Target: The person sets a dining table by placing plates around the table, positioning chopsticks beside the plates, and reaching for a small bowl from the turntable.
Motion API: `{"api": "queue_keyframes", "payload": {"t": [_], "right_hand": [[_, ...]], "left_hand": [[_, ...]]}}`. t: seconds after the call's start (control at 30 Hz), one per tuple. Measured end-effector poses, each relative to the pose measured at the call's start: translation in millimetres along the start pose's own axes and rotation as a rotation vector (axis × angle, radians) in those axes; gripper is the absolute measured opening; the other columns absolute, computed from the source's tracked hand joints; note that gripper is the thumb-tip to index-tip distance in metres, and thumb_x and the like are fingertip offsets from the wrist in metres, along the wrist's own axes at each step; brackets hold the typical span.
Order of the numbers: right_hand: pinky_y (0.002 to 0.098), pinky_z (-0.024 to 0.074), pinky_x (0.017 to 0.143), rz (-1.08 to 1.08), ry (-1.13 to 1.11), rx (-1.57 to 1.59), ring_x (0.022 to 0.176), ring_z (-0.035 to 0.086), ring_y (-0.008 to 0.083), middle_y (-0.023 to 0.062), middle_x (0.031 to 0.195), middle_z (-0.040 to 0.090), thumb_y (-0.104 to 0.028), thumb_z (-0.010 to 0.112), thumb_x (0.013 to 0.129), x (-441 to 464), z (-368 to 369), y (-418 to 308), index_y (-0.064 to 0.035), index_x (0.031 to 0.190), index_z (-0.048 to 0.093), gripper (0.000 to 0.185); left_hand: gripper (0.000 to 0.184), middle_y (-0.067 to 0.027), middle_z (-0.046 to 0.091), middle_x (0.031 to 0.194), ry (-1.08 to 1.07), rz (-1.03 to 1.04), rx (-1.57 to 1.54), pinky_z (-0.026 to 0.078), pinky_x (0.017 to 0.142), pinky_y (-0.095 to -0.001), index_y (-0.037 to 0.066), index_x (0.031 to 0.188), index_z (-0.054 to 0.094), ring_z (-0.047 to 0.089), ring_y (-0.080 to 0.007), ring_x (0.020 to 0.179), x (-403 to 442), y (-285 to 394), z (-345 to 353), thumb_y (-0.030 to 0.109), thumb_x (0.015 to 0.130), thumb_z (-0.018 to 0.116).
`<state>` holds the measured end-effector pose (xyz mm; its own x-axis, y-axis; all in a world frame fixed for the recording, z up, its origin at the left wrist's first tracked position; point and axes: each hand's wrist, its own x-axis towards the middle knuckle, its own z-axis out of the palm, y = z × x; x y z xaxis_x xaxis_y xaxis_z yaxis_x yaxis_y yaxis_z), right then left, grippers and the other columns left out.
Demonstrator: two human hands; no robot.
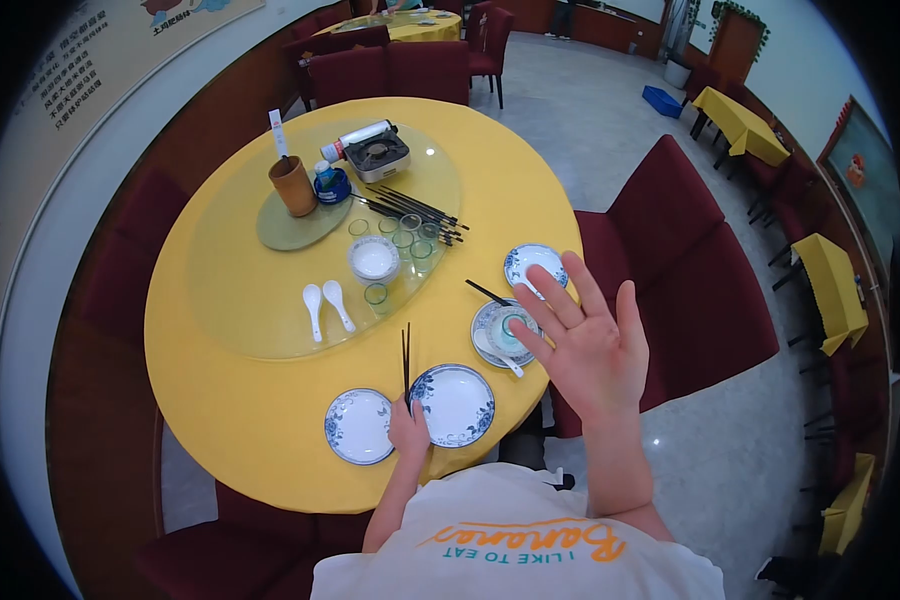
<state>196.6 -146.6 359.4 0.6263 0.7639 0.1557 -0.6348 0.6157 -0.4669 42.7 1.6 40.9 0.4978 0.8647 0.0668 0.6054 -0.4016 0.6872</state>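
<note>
Black chopsticks (406,358) stand out from my left hand (408,428), whose fingers are closed round their lower end. That hand is between a small blue-patterned plate (358,427) and a larger plate (454,405). My right hand (597,350) is raised at the table's right edge, palm showing and fingers spread, holding nothing. Partly behind its fingers are another patterned plate (530,268) and a place setting with a bowl, a glass and a white spoon (498,354). One black chopstick or pair (487,292) lies at that setting.
A glass turntable (240,300) on the yellow table carries white spoons (313,312), stacked bowls (374,259), glasses (423,249), several chopsticks (410,212), a wooden holder (291,186) and a portable stove (378,153). Red chairs (660,230) stand at the right.
</note>
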Motion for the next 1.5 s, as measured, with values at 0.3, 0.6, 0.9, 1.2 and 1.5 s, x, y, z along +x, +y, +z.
{"api": "queue_keyframes", "payload": {"t": [0.3,0.6,0.9,1.2,1.5], "right_hand": [[0.0495,0.0107,0.107,0.125,-0.09,0.259,0.135,0.01,0.0341,0.0194,0.146,0.009,-0.058,0.018,0.09,0,-40,9,-0.0153,0.142,0.013,0.068],[0.0489,0.0174,0.106,0.219,-0.131,0.196,0.131,0.025,0.0343,0.0185,0.143,0.023,-0.059,0.019,0.089,-3,-99,33,-0.015,0.142,0.017,0.069],[0.0336,0.039,0.091,0.264,0.214,-1.528,0.108,0.049,0.0304,0.0165,0.115,0.053,-0.025,0.058,0.084,-36,-230,133,-0.0016,0.127,0.041,0.052],[0.0383,0.0442,0.081,0.43,0.275,-1.645,0.091,0.057,0.0335,0.0222,0.1,0.058,-0.032,0.058,0.082,-67,-276,167,0.0054,0.119,0.041,0.055],[0.038,0.0434,0.08,0.511,0.256,-1.594,0.092,0.058,0.0342,0.0227,0.098,0.06,-0.039,0.049,0.086,-72,-275,166,0.0042,0.111,0.049,0.05]], "left_hand": [[0.033,-0.0145,0.056,0.102,0.016,0.028,-0.015,0.044,0.074,-0.0418,0.004,0.111,0.051,0.055,-0.0336,0.091,0,-3,1,0.028,0.09,0.043],[0.032,-0.0139,0.055,0.102,-0.001,0.006,-0.02,0.044,0.074,-0.0416,0.005,0.111,0.051,0.055,-0.0331,0.091,1,-1,-1,0.028,0.09,0.043],[0.033,-0.0141,0.055,0.103,-0.013,-0.007,-0.016,0.044,0.076,-0.0415,0.005,0.112,0.05,0.055,-0.0327,0.093,1,-1,-1,0.028,0.089,0.043],[0.033,-0.0136,0.055,0.103,-0.008,-0.006,-0.018,0.044,0.075,-0.0416,0.005,0.113,0.05,0.054,-0.0325,0.093,1,1,-2,0.027,0.088,0.044],[0.032,-0.0141,0.056,0.104,-0.101,-0.011,-0.068,0.044,0.077,-0.0407,0.006,0.114,0.051,0.055,-0.0324,0.094,4,1,-11,0.025,0.089,0.043]]}}
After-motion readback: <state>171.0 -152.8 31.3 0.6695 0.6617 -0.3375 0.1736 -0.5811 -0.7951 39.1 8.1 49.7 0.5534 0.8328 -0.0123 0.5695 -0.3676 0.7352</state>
